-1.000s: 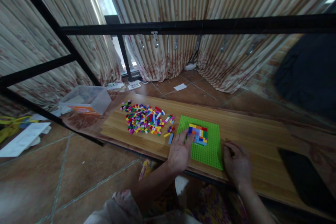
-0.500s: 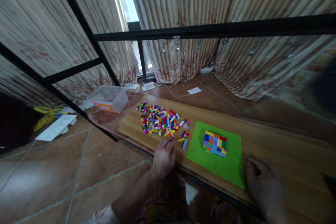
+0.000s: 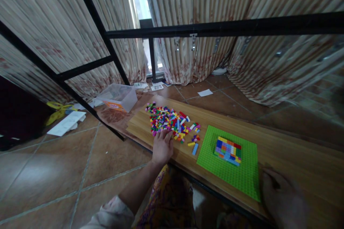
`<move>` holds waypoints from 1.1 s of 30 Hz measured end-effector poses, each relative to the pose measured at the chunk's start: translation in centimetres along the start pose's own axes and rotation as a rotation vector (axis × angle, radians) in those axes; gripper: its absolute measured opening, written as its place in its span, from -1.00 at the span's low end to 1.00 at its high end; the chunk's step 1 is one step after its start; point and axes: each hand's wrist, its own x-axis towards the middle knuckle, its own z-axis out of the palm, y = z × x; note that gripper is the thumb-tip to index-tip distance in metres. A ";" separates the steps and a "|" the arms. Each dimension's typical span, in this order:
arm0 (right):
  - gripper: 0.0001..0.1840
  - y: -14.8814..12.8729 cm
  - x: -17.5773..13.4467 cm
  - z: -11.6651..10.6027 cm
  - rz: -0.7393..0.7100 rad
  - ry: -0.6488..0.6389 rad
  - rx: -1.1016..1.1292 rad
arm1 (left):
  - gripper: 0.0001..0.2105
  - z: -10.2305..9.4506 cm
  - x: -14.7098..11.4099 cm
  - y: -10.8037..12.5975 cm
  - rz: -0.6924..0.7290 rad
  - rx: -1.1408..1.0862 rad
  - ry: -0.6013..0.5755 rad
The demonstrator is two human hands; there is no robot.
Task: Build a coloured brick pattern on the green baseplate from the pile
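My left hand [image 3: 163, 146] is over the near edge of a pile of small coloured toy bricks [image 3: 166, 116]. Its fingers stretch towards the bricks, slightly apart, and no held brick shows. A green baseplate [image 3: 208, 154] lies to the right of the pile, bearing a low rectangular block of multicoloured bricks [image 3: 228, 150]. My right hand [image 3: 282, 193] rests just beyond the baseplate's right edge. Its fingers curl in towards the thumb, and whatever may be between them is hidden. Between pile and baseplate lie a light blue brick [image 3: 195, 149] and a yellow brick [image 3: 191, 144].
A wooden board [image 3: 295, 157] carries the bricks and baseplate. Past its far left end stands a clear plastic box [image 3: 122, 96] with an orange label. Black metal bars [image 3: 215, 30] cross before striped curtains [image 3: 182, 0]. White panels [image 3: 67, 123] and paper [image 3: 205, 92] lie on the tiled floor.
My left hand has moved forward from the board's front edge to the brick pile, its fingers stretching out. The view has shifted slightly; my right hand stays beside the baseplate.
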 end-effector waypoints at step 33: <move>-0.50 -0.3 0.0 -0.2 -0.013 -0.003 -0.030 | -0.83 0.8 1.9 0.4 -0.023 -0.031 0.043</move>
